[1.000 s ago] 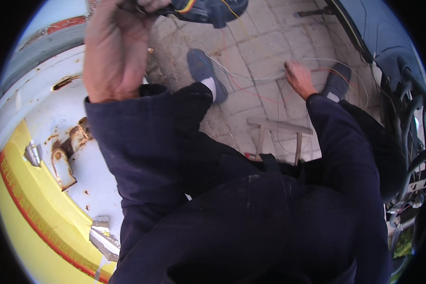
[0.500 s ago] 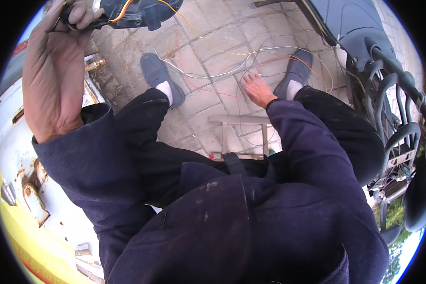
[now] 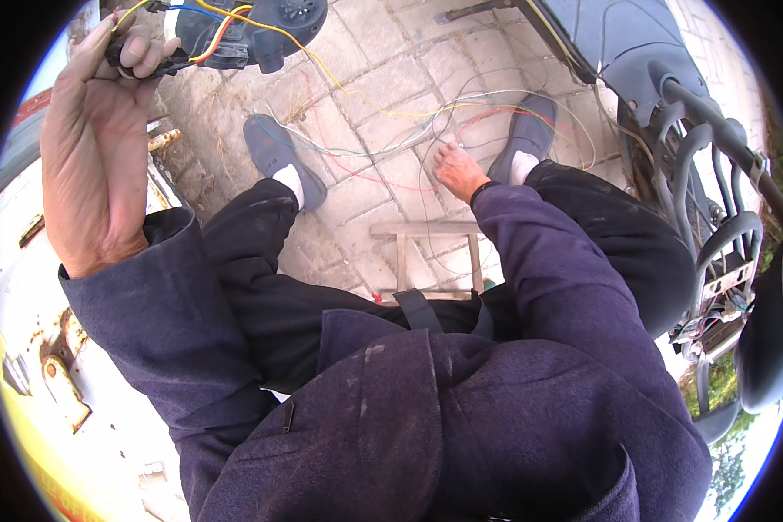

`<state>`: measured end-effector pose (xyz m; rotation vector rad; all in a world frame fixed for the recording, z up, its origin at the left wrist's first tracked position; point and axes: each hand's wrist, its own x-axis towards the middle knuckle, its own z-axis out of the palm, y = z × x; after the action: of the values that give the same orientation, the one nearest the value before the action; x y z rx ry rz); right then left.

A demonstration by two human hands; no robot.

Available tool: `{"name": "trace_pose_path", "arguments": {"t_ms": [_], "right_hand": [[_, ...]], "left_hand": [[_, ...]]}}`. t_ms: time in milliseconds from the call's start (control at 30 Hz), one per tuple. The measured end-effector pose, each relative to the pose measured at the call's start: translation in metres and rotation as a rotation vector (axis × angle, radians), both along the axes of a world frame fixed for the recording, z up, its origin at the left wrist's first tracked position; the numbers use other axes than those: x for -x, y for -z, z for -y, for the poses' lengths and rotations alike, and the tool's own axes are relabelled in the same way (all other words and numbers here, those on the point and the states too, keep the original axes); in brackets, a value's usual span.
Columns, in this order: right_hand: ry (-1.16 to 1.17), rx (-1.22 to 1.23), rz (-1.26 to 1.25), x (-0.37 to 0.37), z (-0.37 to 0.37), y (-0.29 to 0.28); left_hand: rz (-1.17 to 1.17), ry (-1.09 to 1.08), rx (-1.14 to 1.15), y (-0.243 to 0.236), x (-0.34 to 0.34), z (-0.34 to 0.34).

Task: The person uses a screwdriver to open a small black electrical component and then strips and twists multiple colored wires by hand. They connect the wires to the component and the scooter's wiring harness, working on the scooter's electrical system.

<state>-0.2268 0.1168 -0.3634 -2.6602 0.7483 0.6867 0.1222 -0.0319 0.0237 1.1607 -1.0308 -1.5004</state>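
Observation:
My left hand (image 3: 104, 148) is raised at the upper left, its fingers closed around a small black connector (image 3: 170, 63). Yellow, red and white wires (image 3: 222, 33) lead from there to a round black motor-like unit (image 3: 289, 22) at the top edge. My right hand (image 3: 461, 171) hangs low between my knees with the fingers curled together. A thin red wire (image 3: 370, 177) runs up to those fingers, which partly hide it. Around that hand, white, yellow and dark wires (image 3: 409, 139) loop loosely above the paving.
A low wooden stool frame (image 3: 422, 229) stands under me. To the right is a dark vehicle-like body panel (image 3: 613, 43) with bent grey tubes (image 3: 726, 248) and exposed wiring. A rusty white metal surface (image 3: 35, 304) lies along my left. My grey shoes (image 3: 274, 143) rest on paving bricks.
The view has shifted slightly, so more of the black unit shows at the top. My right hand sits a little further left in the picture. The left hand keeps its hold on the connector.

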Motion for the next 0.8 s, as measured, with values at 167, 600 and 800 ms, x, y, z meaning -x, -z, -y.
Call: {"name": "trace_pose_path", "arguments": {"t_ms": [167,600,800], "right_hand": [[0.308,-0.289,0.034,-0.013,0.028,-0.024],[0.263,-0.324,0.306,0.002,0.15,-0.301],[0.46,-0.36,0.593,0.015,0.143,-0.345]], "left_hand": [[0.106,-0.038,0.063,0.001,0.01,-0.002],[0.285,0.02,0.173,-0.013,0.08,-0.014],[0.5,0.227,0.206,0.0,0.091,-0.015]]}}
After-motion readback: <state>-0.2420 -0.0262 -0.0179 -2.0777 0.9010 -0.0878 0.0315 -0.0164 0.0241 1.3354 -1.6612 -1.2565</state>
